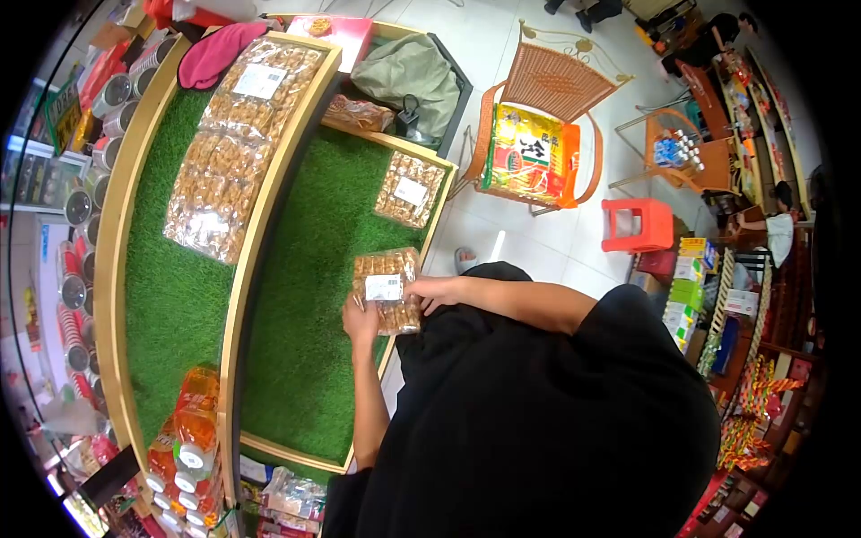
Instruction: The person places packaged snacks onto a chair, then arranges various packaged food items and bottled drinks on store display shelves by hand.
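A clear plastic pack of brown snack pieces with a white label [384,309] is held over the near edge of the green turf shelf [296,359]. My left hand [360,317] grips its left side, and my right hand [432,291] holds its right side, fingers partly hidden. Just beyond, a similar pack [410,188] lies in the shelf's corner. Larger packs of the same kind [220,179] lie in a row on the raised turf shelf to the left.
Orange drink bottles [197,412] stand at the lower left. A wicker chair [560,81] holds a yellow and orange bag [529,154]. Beside it are a red stool [637,224] and stocked shelves at the right. A grey-green cloth [408,76] lies in a bin ahead.
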Available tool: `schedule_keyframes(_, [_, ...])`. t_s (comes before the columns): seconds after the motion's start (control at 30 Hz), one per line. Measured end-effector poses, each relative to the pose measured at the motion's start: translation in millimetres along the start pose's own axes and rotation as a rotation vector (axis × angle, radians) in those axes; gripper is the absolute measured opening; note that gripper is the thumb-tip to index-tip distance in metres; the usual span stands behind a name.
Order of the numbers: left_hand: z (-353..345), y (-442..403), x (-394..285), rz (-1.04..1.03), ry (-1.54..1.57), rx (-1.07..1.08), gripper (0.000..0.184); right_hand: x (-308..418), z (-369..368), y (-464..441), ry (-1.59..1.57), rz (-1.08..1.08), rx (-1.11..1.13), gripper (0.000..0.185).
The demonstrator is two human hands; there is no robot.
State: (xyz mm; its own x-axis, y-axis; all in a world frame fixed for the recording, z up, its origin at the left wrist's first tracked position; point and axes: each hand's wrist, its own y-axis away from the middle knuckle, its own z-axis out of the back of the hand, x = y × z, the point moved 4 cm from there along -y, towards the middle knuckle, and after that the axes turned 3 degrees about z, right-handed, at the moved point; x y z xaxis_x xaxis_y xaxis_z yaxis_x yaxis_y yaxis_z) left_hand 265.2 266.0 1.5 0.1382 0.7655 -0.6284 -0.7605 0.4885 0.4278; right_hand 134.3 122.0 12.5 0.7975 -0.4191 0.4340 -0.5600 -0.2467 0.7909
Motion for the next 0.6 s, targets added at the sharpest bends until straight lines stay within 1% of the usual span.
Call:
schedule_keyframes(0.03, [-11.7,-14.5,11.6,0.084,-0.010,0.063,0.045,-4.0,3.0,-8.7,-0.007,0.015,0.023,0.072])
schedule_keyframes(0.1, [-14.3,-27.0,-3.1,0.103,-0.122,0.035,0.044,-12.7,13.2,-24.7,-0.095,-0.077,-0.044,0.065])
schedule_keyframes(0.13, [-15.8,-31.1,-10.2,0.128,-0.210,0.019,0.043,-17.6,15.9,-33.6,-0.185,-0.090,-0.010,0.068])
schedule_keyframes(0.17, [-16.9,-35.5,-18.3,0.143,-0.233,-0.006,0.043,-18.9,21.0,-38.8,-0.179,-0.081,0.025,0.068])
schedule_keyframes(0.23, [-18.6,-41.8,-32.1,0.110,-0.299,-0.071,0.043,-20.1,30.3,-43.3,-0.178,-0.089,0.236,0.076])
schedule_keyframes(0.27, [-20.7,-43.0,-27.4,0.142,-0.329,-0.092,0.043,-18.1,34.3,-35.3,-0.211,-0.130,0.269,0.083])
schedule_keyframes(0.3, [-26.4,-46.7,-19.9,0.170,-0.192,-0.129,0.043,-13.8,39.7,-29.8,-0.173,-0.156,0.270,0.087])
schedule_keyframes(0.33, [-29.7,-47.5,-28.9,0.181,-0.042,-0.171,0.042,-11.2,43.0,-19.9,-0.146,-0.113,0.246,0.085])
schedule_keyframes(0.37, [-33.6,-46.3,-37.9,0.185,-0.044,-0.198,0.042,-4.4,51.1,-10.4,-0.118,-0.065,0.215,0.084])
schedule_keyframes(0.43, [-43.1,-40.7,-44.6,0.313,-0.011,-0.248,0.042,5.0,69.2,-2.2,-0.117,-0.047,0.225,0.081])
schedule_keyframes(0.47, [-47.1,-38.8,-46.9,0.291,-0.077,-0.297,0.043,-1.4,69.6,-2.7,-0.141,-0.048,0.226,0.077])
schedule_keyframes(0.5, [-48.0,-33.6,-42.0,0.321,-0.092,-0.306,0.043,-4.9,73.3,-7.0,-0.144,-0.089,0.201,0.069])
schedule_keyframes(0.57, [-48.6,-35.0,-54.2,0.233,-0.120,-0.282,0.044,-3.3,72.4,-6.5,-0.188,-0.094,0.248,0.063])
schedule_keyframes(0.6, [-44.6,-32.1,-61.7,0.262,-0.176,-0.281,0.046,-4.5,68.1,-20.4,-0.199,-0.070,0.278,0.063])
